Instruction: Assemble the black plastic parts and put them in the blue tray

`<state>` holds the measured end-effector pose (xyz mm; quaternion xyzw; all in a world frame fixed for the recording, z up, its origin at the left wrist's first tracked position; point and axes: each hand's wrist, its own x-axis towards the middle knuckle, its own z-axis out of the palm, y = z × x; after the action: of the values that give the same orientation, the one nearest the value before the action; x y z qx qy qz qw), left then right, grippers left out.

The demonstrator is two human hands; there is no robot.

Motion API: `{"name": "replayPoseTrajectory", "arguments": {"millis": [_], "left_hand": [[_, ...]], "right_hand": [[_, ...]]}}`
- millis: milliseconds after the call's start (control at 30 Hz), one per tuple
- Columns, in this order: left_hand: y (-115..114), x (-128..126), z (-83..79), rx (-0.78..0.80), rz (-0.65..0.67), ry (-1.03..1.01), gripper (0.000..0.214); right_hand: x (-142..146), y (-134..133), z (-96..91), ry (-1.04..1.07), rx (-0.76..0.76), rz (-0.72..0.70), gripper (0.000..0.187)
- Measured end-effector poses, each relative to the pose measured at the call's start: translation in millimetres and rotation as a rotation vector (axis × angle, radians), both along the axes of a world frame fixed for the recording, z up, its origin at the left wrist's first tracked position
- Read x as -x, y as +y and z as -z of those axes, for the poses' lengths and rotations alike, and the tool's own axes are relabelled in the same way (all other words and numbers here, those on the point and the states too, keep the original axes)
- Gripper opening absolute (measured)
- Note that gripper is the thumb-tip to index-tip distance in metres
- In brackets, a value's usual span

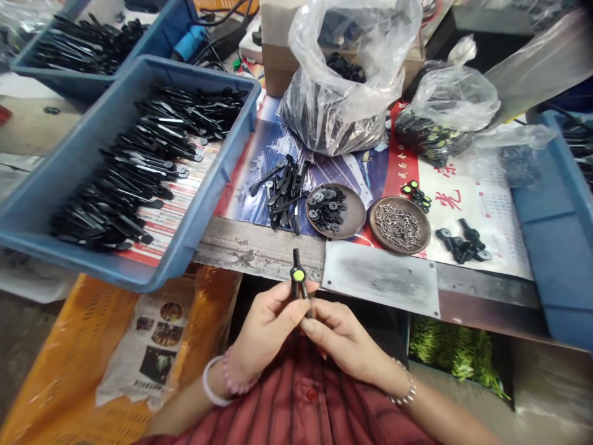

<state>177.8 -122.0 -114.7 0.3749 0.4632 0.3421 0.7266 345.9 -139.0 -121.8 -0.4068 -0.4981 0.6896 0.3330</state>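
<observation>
Red striped fabric (pixel 301 402) fills the bottom centre of the frame, and just above it both hands meet. Left hand (pixel 264 330), wearing a white bangle and pink beads at the wrist, pinches a small black part with a yellow-green disc (pixel 297 276) between thumb and fingers. Right hand (pixel 345 340) has its fingers curled together against the lower end of that same part, so the two hands touch around it. It stands upright, its top crossing the grey metal table edge (pixel 259 250) at centre frame.

Beyond the edge, mid-frame, lies a loose heap of black strips (pixel 282 188), then a brown dish of black washers (pixel 349 216) and, just to its right, a brown dish of small metal pins (pixel 399 225). A few black ring pieces (pixel 463 242) sit further right on a printed sheet.

Left of centre, a blue bin (pixel 60 179) tilts over the table edge, holding rows of black strips; a second blue bin (pixel 162 37) sits in the upper left. Two clear plastic bags (pixel 352 80) of dark parts stand at top centre and upper right. An orange crate (pixel 60 383) occupies the lower left.
</observation>
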Motion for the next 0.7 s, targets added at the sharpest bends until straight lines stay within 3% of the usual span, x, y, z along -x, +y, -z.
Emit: {"name": "replayPoseTrajectory", "arguments": {"millis": [100, 267, 400, 500, 600, 700], "left_hand": [[0.1, -1.1, -1.8, -0.071, -0.004, 0.142, 0.028], [2.1, 11.0, -10.7, 0.006, 0.094, 0.1, 0.029], [4.3, 32.6, -16.1, 0.137, 0.302, -0.024, 0.032], [6.9, 40.6, -3.2, 0.298, 0.462, -0.283, 0.05], [8.8, 36.5, 18.7, 0.385, 0.425, -0.624, 0.073], [8.1, 29.1, 29.2, 0.368, 0.381, -0.736, 0.069]], "right_hand": [[2.7, -1.4, 7.5, -0.103, -0.061, 0.03, 0.043], [-8.2, -2.1, 6.1, -0.04, -0.01, -0.074, 0.042], [-30.3, 2.3, -7.4, 0.009, 0.094, -0.232, 0.044], [-38.0, 5.5, -13.9, 0.031, 0.177, -0.321, 0.045], [-32.9, 6.2, -14.8, 0.064, 0.176, -0.281, 0.039], [-22.8, 3.4, -13.6, 0.094, 0.124, -0.269, 0.035]]}}
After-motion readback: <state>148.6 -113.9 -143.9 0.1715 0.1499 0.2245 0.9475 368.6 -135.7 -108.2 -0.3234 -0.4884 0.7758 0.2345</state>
